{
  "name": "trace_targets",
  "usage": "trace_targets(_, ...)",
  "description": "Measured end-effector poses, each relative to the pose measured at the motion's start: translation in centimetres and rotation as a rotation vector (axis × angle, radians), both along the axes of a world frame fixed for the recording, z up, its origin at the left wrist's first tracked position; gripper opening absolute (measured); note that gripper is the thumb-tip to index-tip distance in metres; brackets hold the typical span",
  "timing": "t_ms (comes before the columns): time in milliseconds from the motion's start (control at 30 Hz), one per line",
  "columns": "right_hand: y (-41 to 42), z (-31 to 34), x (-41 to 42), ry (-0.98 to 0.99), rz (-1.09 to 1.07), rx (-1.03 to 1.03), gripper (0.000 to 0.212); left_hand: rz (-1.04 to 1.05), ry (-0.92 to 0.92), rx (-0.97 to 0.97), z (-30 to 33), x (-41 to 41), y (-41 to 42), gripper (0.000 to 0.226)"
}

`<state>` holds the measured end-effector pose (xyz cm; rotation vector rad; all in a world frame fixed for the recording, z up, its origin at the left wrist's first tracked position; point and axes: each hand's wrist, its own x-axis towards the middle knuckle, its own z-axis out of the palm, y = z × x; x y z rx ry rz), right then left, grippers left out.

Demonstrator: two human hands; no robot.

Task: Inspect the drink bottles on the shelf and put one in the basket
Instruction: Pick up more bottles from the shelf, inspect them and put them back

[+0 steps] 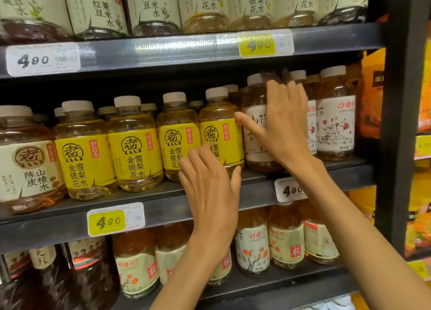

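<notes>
The middle shelf (163, 207) holds a row of yellow-labelled drink bottles (135, 151) with white caps. To their right stand amber bottles with white flowered labels (335, 123). My right hand (284, 123) lies flat against the front of one white-labelled amber bottle (254, 123); its fingers are spread up toward the cap and the thumb points left. My left hand (210, 186) hovers with relaxed fingers in front of the rightmost yellow-labelled bottle (219, 114), at the shelf lip, holding nothing. No basket is in view.
More bottles fill the shelf above (151, 9) and the shelf below (251, 246). Price tags reading 4.90 (107, 221) are clipped to the shelf lips. A dark upright post (401, 123) bounds the shelves on the right, with orange packages (370, 104) beyond it.
</notes>
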<state>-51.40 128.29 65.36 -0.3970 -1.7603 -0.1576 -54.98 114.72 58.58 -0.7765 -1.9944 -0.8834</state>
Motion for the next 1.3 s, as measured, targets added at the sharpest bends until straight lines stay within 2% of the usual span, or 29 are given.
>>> trace_targets(100, 0.4, 0.0, -0.1, -0.054, -0.096, 0.029, 0.071, -0.072, 0.052, 0.066, -0.6, 0.7, -0.2, 0.054)
trace_targets(200, 0.6, -0.3, 0.1, -0.088, -0.109, 0.075, 0.058, -0.134, 0.079, 0.114, -0.8, 1.1, -0.4, 0.054)
trace_targets(300, 0.2, -0.2, 0.4, -0.068, 0.025, 0.044, 0.052, -0.192, 0.077, 0.100, -0.9, 1.5, -0.4, 0.055)
trace_targets(433, -1.2, -0.8, 1.0, -0.020, 0.340, -0.046, 0.057, -0.285, 0.044, 0.056, -1.0, 1.7, -0.5, 0.058)
trace_targets(533, -2.5, -1.2, 2.2, 0.013, 0.506, -0.047, 0.058, -0.426, -0.057, 0.049, -0.9, 1.9, -1.0, 0.069)
trace_targets(733, -6.1, -1.5, 6.1, 0.028, 0.663, -0.049, 0.058, -0.638, -0.290, 0.053, -1.1, 3.6, -1.8, 0.107)
trace_targets(800, -7.1, -1.6, 7.5, -0.004, 0.718, -0.070, 0.056, -0.776, -0.439, 0.102, -1.1, 4.3, -2.2, 0.107)
trace_targets(867, -7.5, -1.5, 8.7, -0.014, 0.835, -0.162, 0.053, -0.938, -0.637, 0.173, -1.0, 4.7, -2.4, 0.093)
trace_targets(933, -7.7, -1.5, 9.8, -0.002, 0.993, -0.307, 0.050, -1.040, -0.724, 0.227, -1.1, 4.9, -2.3, 0.078)
trace_targets(1033, -7.5, -1.9, 10.2, 0.018, 1.041, -0.420, 0.049, -1.108, -0.771, 0.273, -1.5, 5.4, -2.7, 0.076)
trace_targets(1100, -6.7, -2.1, 10.2, 0.018, 1.110, -0.529, 0.050, -1.179, -0.869, 0.302, -1.9, 6.0, -3.0, 0.075)
trace_targets(1200, -4.0, -1.4, 10.4, 0.058, 1.401, -0.895, 0.050, -1.385, -1.104, 0.347, -2.2, 6.5, -3.2, 0.089)
trace_targets(1300, -1.8, -0.8, 10.5, -0.097, 1.605, -1.182, 0.048, -1.509, -1.262, 0.345, -2.8, 7.3, -2.5, 0.103)
